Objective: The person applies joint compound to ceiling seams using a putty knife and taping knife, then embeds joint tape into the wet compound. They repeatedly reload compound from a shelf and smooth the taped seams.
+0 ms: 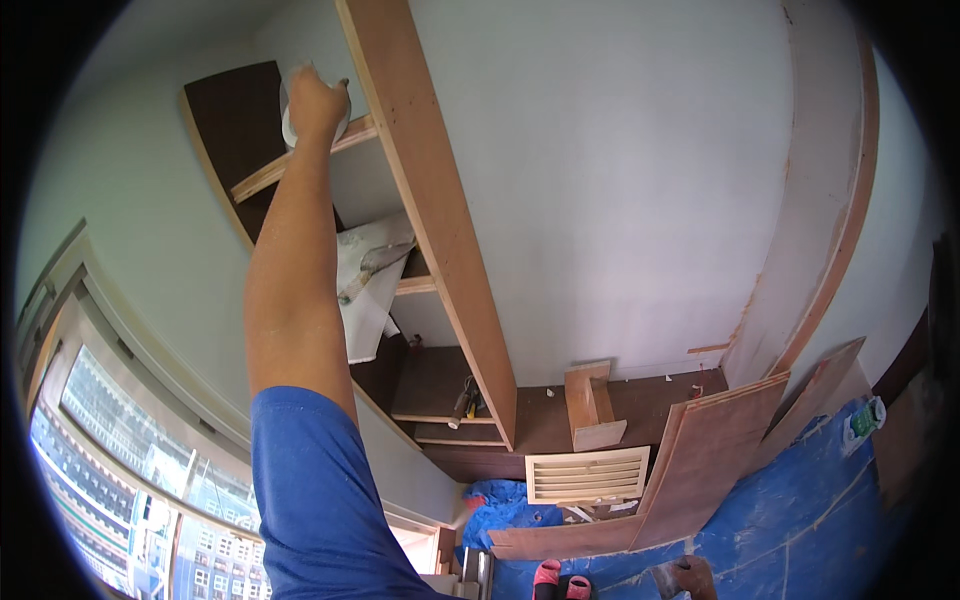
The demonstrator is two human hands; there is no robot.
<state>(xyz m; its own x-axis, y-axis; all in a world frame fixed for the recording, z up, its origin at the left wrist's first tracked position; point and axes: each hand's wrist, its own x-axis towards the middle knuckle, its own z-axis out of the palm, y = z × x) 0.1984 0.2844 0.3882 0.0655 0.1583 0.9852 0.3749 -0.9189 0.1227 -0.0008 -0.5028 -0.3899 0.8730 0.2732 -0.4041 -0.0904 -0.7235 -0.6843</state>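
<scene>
My left arm, in a blue short sleeve, reaches up to the top bay of a wooden shelf unit (425, 170). There my left hand (317, 103) is closed, with its fingers curled around a white, rounded thing (290, 128). The hand covers most of it, so its kind is hard to tell. One bay lower, a brush-like tool (375, 262) with a light handle and greyish head lies on a white sheet (372, 310). That sheet hangs over the shelf's edge. My right hand is out of view.
Hand tools (463, 402) lie in the bottom bay. A small wooden box piece (594, 408) stands on the brown ledge, above a louvred panel (588, 476). Plywood boards (710, 460) lean at the right. Blue sheeting (790, 515) covers the floor, with pink slippers (547, 573) near the lower edge.
</scene>
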